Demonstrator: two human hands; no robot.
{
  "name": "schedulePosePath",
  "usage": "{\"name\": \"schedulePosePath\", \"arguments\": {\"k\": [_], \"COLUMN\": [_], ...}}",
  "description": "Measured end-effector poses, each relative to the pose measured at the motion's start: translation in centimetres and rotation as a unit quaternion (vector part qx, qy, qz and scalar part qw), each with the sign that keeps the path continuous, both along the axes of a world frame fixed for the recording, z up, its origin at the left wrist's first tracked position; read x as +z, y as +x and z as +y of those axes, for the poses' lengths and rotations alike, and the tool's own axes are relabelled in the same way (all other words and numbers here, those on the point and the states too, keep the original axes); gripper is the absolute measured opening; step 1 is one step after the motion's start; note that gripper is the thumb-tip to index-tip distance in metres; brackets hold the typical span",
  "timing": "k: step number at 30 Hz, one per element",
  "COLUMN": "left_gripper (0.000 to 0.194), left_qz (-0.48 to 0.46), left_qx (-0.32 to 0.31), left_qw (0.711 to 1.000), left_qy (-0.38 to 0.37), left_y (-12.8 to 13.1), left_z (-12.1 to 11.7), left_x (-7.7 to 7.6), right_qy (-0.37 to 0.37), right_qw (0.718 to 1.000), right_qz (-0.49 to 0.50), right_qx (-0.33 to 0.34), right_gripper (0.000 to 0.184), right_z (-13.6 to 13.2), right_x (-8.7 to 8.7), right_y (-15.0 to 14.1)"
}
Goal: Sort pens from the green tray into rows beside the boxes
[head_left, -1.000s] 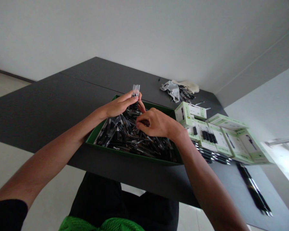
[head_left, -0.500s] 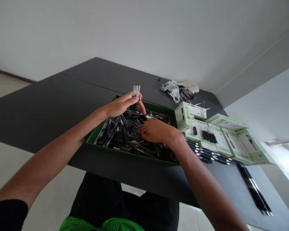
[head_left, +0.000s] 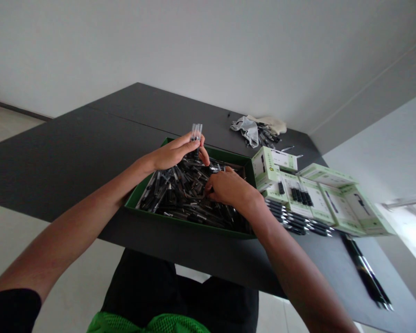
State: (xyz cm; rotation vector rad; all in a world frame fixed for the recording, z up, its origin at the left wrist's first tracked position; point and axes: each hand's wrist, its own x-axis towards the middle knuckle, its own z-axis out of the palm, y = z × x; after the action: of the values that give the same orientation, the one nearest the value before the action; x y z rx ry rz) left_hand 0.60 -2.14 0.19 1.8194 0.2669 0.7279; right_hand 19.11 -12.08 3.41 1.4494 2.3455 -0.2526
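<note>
While the left hand point(head_left: 173, 155) pinches a narrow bundle of clear-sleeved black pens point(head_left: 196, 136) between fingers and thumb, the bundle stands nearly upright, its long axis pointing away from the body above the tray. The right hand point(head_left: 227, 187), its fingers curled, sits low among the loose pens point(head_left: 183, 196) heaped criss-cross in a green tray point(head_left: 133, 202); whether it grips one, I cannot tell. That hand is the nearer to the green-and-white cardboard boxes point(head_left: 273, 169) just past the tray's right side, with a row of black pens point(head_left: 298, 226) lying along their near edge. Farther off on the dark worktop point(head_left: 72, 152), a grey glove point(head_left: 247, 130) lies beside more pens.
</note>
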Motion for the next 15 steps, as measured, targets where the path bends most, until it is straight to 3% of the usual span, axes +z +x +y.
{"name": "schedulePosePath", "arguments": {"k": [12,15], "left_gripper": [0.023,0.022], "left_qz": [-0.002,-0.001], "left_qx": [-0.007,-0.006], "left_qw": [1.000,1.000], "left_qy": [-0.010,-0.014], "left_y": [-0.2,-0.2], "left_z": [0.0,0.0], "left_x": [0.0,-0.1], "right_qy": [-0.029,0.007], "right_qw": [0.986,0.975], "right_qz": [0.133,0.190], "right_qx": [0.098,0.117], "right_gripper": [0.022,0.020], "right_z": [0.6,0.6], "right_x": [-1.5,-1.7], "right_y": [0.7,0.6]}}
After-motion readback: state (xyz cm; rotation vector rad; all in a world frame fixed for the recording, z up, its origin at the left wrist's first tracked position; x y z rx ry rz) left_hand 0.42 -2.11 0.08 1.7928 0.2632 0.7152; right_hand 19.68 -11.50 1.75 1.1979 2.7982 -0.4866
